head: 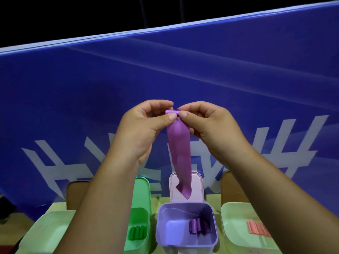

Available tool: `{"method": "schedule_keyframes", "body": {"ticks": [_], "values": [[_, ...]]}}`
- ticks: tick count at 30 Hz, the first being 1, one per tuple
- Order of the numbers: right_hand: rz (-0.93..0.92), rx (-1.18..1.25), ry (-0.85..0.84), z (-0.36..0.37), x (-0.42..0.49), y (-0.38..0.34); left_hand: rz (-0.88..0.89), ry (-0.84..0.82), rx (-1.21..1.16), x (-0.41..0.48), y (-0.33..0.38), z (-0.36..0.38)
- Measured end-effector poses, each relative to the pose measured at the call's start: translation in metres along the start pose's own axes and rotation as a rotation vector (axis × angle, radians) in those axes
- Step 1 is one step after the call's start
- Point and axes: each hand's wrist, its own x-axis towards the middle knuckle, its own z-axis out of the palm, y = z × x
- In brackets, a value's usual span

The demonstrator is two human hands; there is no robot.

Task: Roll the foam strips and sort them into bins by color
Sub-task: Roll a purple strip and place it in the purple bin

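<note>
Fingers of left hand (139,129) and right hand (207,125) pinch rolled top of limp purple foam strip (179,154), above purple bin (185,226).

Your yellow-green tabletop (156,200) carries, left to right: pale green tray (45,228), green bin (141,213), purple bin (183,248), second pale green tray (234,226). Both bin lids stand open at the back.

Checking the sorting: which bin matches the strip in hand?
The purple bin, in the middle under the hanging purple strip, holding purple rolls; the green bin on its left holds green rolls.
</note>
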Motion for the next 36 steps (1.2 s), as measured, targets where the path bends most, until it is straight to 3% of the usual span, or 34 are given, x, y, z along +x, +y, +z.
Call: {"method": "schedule_keyframes", "body": {"ticks": [11, 21, 36], "values": [[-0.08, -0.142, 0.061, 0.001, -0.004, -0.005, 0.015, 0.016, 0.016, -0.011, -0.005, 0.0], [-0.031, -0.04, 0.014, 0.001, -0.009, -0.005, 0.074, 0.026, 0.152, -0.014, -0.006, -0.005], [-0.031, -0.069, 0.053, 0.003, -0.012, -0.004, 0.043, 0.02, 0.114, -0.017, -0.007, -0.006]]}}
